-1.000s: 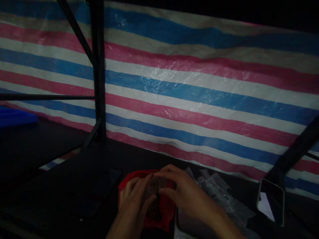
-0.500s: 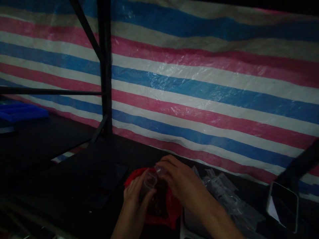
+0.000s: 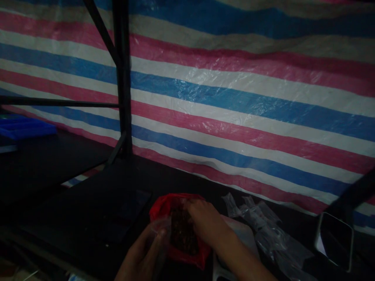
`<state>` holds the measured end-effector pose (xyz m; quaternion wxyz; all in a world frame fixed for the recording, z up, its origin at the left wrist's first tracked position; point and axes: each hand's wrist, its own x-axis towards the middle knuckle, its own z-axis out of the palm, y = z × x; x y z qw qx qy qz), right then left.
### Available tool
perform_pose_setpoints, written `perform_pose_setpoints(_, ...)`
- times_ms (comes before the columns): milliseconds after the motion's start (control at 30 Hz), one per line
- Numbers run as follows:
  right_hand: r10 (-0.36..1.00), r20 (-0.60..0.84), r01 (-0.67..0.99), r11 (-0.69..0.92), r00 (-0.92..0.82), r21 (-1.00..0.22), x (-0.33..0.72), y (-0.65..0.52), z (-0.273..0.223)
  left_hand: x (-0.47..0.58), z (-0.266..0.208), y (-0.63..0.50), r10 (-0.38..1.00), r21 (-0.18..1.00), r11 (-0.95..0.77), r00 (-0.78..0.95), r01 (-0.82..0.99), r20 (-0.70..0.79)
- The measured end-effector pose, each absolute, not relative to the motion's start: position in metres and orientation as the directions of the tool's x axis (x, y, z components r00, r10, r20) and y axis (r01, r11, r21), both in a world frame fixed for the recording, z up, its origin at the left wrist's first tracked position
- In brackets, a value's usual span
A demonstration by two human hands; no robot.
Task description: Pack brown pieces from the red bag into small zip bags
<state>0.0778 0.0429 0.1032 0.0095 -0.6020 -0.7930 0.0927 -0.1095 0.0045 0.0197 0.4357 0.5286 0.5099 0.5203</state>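
Observation:
A red plastic bag (image 3: 202,251) stands open on the dark tabletop, with small dark brown pieces (image 3: 183,234) inside. My right hand (image 3: 206,220) reaches over its right rim, fingers bent down into it. By those fingertips a bit of clear plastic (image 3: 184,201) shows faintly; the rest of it is hidden. My left hand (image 3: 146,248), at the near left of the red bag, is closed on a clear plastic bag (image 3: 162,226), thumb on top. The dim light blurs what the clear bag holds.
Several clear plastic bags (image 3: 269,230) lie in a heap at the right. A grey flat-topped device (image 3: 241,234) sits under my right forearm. A phone (image 3: 334,242) leans farther right. A blue tray (image 3: 26,127) rests on the left surface, and a black post (image 3: 124,86) stands before the striped sheet (image 3: 234,105).
My right hand has gone from the clear bag's mouth down into the red bag. My left hand has drawn the clear bag toward me and left, uncovering the brown pieces.

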Motion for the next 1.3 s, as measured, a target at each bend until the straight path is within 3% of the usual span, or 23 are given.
perform_pose_setpoints(200, 0.957, -0.081, 0.906, 0.232, -0.277, -0.355, 0.081, 0.051, 0.091, -0.101, 0.039, 0.021, 0.99, 0.977, 0.131, 0.066, -0.166, -0.122)
perform_pose_setpoints(400, 0.961, -0.049, 0.764, 0.184, -0.272, -0.619, 0.089, 0.052, 0.075, -0.103, 0.029, 0.021, 0.983, 0.981, 0.141, -0.101, -0.131, -0.155)
perform_pose_setpoints(500, 0.971, -0.042, 0.668, 0.129, -0.233, -0.733, 0.091, 0.053, 0.067, -0.105, 0.017, 0.019, 0.991, 0.989, 0.12, -0.052, -0.091, -0.125)
perform_pose_setpoints(567, 0.976, -0.041, 0.598, 0.099, -0.215, -0.796, 0.094, 0.053, 0.064, -0.11, 0.005, 0.018, 0.998, 0.998, 0.051, -0.041, -0.047, -0.053)
perform_pose_setpoints(667, 0.976, -0.03, 0.483, 0.08, -0.214, -0.872, 0.101, 0.05, 0.066, -0.12, -0.015, 0.023, 0.955, 0.962, -0.195, -0.185, 0.191, 0.23)
perform_pose_setpoints(767, 0.97, -0.004, 0.373, 0.089, -0.242, -0.924, 0.106, 0.045, 0.077, -0.124, -0.025, 0.034, 0.878, 0.788, -0.325, -0.143, 0.522, 0.457)
perform_pose_setpoints(833, 0.966, 0.025, 0.302, 0.104, -0.256, -0.948, 0.107, 0.04, 0.089, -0.121, -0.023, 0.038, 0.868, 0.684, -0.352, -0.05, 0.639, 0.494)
perform_pose_setpoints(933, 0.96, 0.112, 0.276, 0.183, -0.255, -0.944, 0.104, 0.031, 0.109, -0.105, -0.01, 0.039, 0.868, 0.612, -0.379, 0.038, 0.694, 0.495)
perform_pose_setpoints(1033, 0.921, 0.243, 0.484, 0.37, -0.304, -0.793, 0.097, 0.02, 0.129, -0.087, 0.002, 0.035, 0.853, 0.607, -0.435, 0.086, 0.665, 0.515)
perform_pose_setpoints(1167, 0.874, 0.272, 0.675, 0.485, -0.403, -0.557, 0.09, 0.008, 0.146, -0.07, 0.006, 0.034, 0.874, 0.734, -0.363, -0.063, 0.575, 0.482)
perform_pose_setpoints(1300, 0.859, 0.307, 0.683, 0.511, -0.409, -0.521, 0.089, 0.007, 0.146, -0.067, 0.004, 0.036, 0.894, 0.806, -0.356, -0.079, 0.473, 0.441)
